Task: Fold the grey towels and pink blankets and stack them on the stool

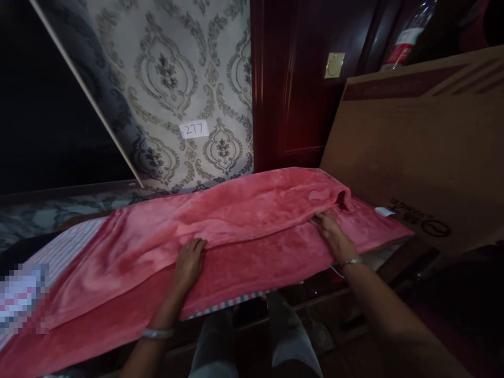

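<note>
A pink plush blanket [252, 210] lies spread over a long low surface, its upper layer folded over so that a loose edge runs lengthwise across it. My left hand [191, 261] is at that edge, left of the middle, with its fingers closed on the fabric. Farther right, my right hand [329, 233] has its fingers closed at the same edge; the fingertips are partly hidden by the cloth. The blanket's right end opens into a small rolled gap near my right hand. Bracelets circle both wrists.
A large cardboard box [409, 152] leans at the right, with a bottle [407, 42] behind it. Striped cloth [74, 244] shows at the left beneath the blanket. Behind stand a patterned wall [165, 79], a dark red wooden panel [295, 105] and a dark screen [59, 105].
</note>
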Tool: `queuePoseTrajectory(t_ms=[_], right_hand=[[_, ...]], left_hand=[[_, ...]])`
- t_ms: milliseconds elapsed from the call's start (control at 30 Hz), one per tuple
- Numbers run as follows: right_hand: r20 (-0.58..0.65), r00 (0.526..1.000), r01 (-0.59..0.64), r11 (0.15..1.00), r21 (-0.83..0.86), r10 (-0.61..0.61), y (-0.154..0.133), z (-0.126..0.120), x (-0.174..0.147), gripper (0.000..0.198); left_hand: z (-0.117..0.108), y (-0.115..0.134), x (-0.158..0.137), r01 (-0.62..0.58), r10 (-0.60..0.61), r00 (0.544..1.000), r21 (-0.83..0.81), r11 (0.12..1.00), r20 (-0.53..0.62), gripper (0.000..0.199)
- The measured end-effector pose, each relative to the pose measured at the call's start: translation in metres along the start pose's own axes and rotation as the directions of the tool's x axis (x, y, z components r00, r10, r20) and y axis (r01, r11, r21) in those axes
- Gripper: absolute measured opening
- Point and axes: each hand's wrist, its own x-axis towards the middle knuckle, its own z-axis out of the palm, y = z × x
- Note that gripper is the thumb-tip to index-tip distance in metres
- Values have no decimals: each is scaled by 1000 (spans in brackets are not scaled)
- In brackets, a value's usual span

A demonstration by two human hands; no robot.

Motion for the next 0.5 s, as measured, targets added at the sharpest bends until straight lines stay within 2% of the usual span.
queuePoseTrajectory(t_ms=[100, 200, 333, 400, 500], right_hand=[[75, 994, -79, 997, -5, 79, 20, 13, -25, 18], [194, 969, -154, 988, -18, 154, 36, 31, -50, 17], [287, 905, -312, 949, -51, 313, 49, 59, -74, 9], [294, 873, -387, 920, -70, 389, 54, 74, -79, 13], [264, 862, -429, 900, -72, 432, 64, 94, -79, 19]], left_hand=[[-4, 4, -8, 23, -27, 996, -40, 999, -87, 37], [-14, 13, -16, 94, -100, 987, -47, 994, -124, 35], [-25, 23, -23, 264, -280, 960, -262, 928, -24, 26], [-26, 25, -24, 318, -329, 944, -364, 875, 32, 20], [-23, 25, -25, 364, -377, 924, -467, 806, 68, 17]])
